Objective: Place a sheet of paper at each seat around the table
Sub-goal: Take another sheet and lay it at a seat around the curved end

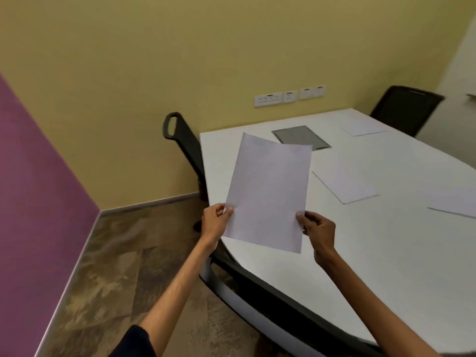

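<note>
1. Left hand (215,222): thumb on the near face of the held sheet (268,191), other fingers curled behind it, pinching the lower left edge. A bare forearm runs back to a dark sleeve (136,341).
2. Right hand (318,233): thumb on the near face, fingers curled behind, pinching the lower right edge.
3. Held sheet: white and blank on the side seen. It is raised and slightly tilted, spanning the gap between the two sets of fingers and rising away from them, in front of the near-left corner of the table (386,240).
4. Table: white top with a rounded edge, lying below and beyond the fingers.
5. Second sheet (345,181): flat on the table, beyond the right fingers and apart from them.
6. Third sheet (456,202): flat on the table, well right of the right fingers, cut by the frame edge.
7. Fourth sheet (363,127): flat at the far end, before the far chair (404,109).
8. Grey panel (301,137): set into the tabletop, past the held sheet's top edge.
9. Side chair (185,140): dark, beyond the left fingers, against the table's left side.
10. Wall sockets (288,95): white, on the yellow wall, well beyond both hands.
</note>
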